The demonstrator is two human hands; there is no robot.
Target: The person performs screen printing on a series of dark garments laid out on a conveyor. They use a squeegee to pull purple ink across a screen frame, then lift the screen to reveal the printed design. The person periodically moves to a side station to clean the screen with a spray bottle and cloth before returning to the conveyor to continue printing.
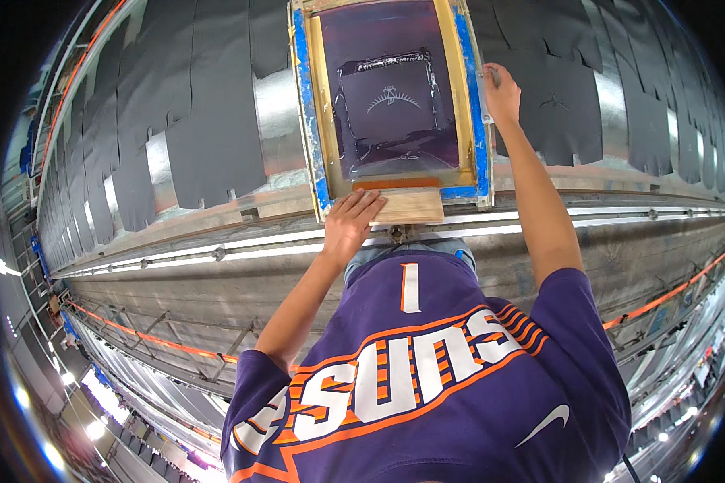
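Head view, left hand: the left hand (353,219) is reaching forward from a bent elbow, fingers spread and lying flat, palm down, on the near left end of the wooden squeegee (407,204); it is pressing on it rather than closing around it.
Head view, right hand: the right hand (501,92) is stretching out on a nearly straight arm, fingers curled over the right rail of the printing screen frame (467,97), gripping its edge.
Head view, squeegee: it is lying across the near end of the frame, its orange blade edge touching the purple mesh (391,97), the wooden handle pointing toward the person.
Head view, screen frame: it is sitting flat on the long metal desk (274,113), blue tape lining its yellowish rails, with a dark rectangular stencil area and a small pale arc design showing in the mesh.
Head view, surroundings: rows of dark fabric pieces (209,121) are lying along the desk to both sides of the frame, some just beside it.
Head view, body: the person is wearing a purple jersey (427,378) with orange and white lettering.
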